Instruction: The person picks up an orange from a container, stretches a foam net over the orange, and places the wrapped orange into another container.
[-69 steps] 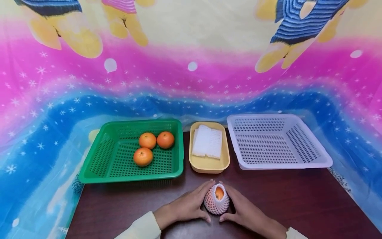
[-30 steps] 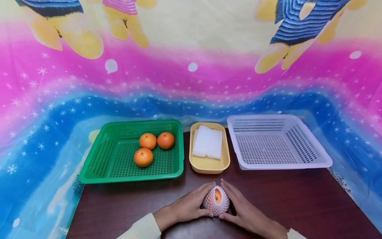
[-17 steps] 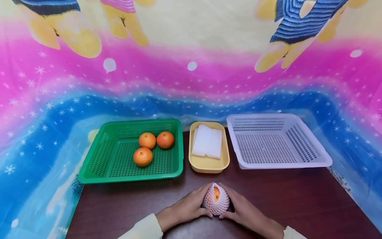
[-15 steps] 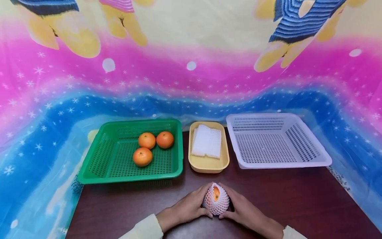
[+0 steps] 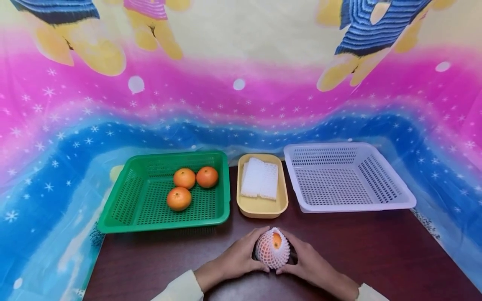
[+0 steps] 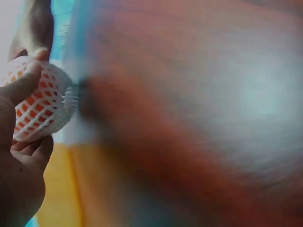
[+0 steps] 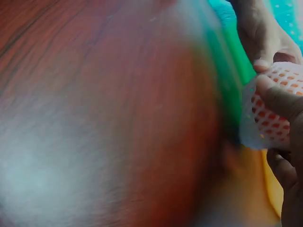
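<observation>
An orange (image 5: 276,241) sits in a white foam net sleeve (image 5: 272,257) near the front middle of the table; its skin shows through the sleeve's mouth on top and through the mesh. My left hand (image 5: 241,257) holds it from the left, thumb on the near side and fingers on the far side. From the right, my right hand (image 5: 310,263) holds it the same way. Both thumbs almost meet in front. In the left wrist view the netted orange (image 6: 45,101) lies between thumb and fingers. The right wrist view shows the netted orange (image 7: 270,118) gripped likewise.
At the back left, a green basket (image 5: 162,228) contains three bare oranges (image 5: 179,199). Flat white net sleeves (image 5: 260,179) lie in a yellow tray (image 5: 263,212) at the middle. A white basket (image 5: 354,207) stands at the back right. A printed cloth (image 5: 241,113) hangs behind the dark table (image 5: 361,238).
Between my hands, the netted orange has turned a little, and its sleeve mouth now sits slightly farther right and back. Compared with the earliest frame, my thumbs are closer together. The baskets stay put.
</observation>
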Demonstrator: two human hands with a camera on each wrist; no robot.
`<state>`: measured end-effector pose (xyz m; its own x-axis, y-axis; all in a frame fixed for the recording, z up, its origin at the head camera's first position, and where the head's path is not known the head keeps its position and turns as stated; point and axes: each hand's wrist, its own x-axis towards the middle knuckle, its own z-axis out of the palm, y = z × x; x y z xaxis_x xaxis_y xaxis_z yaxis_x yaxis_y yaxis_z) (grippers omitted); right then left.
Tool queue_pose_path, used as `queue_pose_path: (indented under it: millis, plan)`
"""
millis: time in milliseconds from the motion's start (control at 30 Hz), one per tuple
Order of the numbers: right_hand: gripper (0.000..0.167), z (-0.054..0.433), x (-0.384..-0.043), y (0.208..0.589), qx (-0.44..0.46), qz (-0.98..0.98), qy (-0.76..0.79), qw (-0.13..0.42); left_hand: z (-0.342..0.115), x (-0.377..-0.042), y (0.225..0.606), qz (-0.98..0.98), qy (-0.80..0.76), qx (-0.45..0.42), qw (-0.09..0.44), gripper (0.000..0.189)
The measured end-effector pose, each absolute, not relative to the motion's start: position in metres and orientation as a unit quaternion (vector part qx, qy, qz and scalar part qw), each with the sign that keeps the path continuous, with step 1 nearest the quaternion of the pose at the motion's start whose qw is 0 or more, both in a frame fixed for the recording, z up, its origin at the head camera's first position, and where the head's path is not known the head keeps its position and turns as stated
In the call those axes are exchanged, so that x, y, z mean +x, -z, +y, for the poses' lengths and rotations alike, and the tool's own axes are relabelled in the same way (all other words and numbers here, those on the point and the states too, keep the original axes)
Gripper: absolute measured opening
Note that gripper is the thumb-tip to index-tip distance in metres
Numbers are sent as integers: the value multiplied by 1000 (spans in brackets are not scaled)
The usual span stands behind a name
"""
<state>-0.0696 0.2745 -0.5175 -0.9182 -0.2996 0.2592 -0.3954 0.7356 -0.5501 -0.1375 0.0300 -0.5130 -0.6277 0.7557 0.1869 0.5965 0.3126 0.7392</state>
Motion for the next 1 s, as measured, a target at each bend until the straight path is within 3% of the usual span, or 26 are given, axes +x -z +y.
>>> queue_pose_path:
  millis: [200, 500, 700, 867, 1000]
  plan:
    - [91, 276, -76, 490, 166, -878, -447, 40, 29, -143, 474, 774, -483, 380, 152, 95]
    - [72, 271, -87, 451, 129, -803, -581, -2, 33, -148, 447, 696, -622, 283, 220, 69]
    - [63, 267, -91, 431, 71, -768, -635, -47, 35, -150, 439, 685, -655, 238, 214, 64]
    - [53, 266, -96, 421, 66, -770, -633, -53, 37, -150, 432, 680, -664, 231, 208, 66]
    - [55, 262, -97, 415, 68, -770, -632, -53, 39, -150, 427, 679, -667, 228, 206, 68]
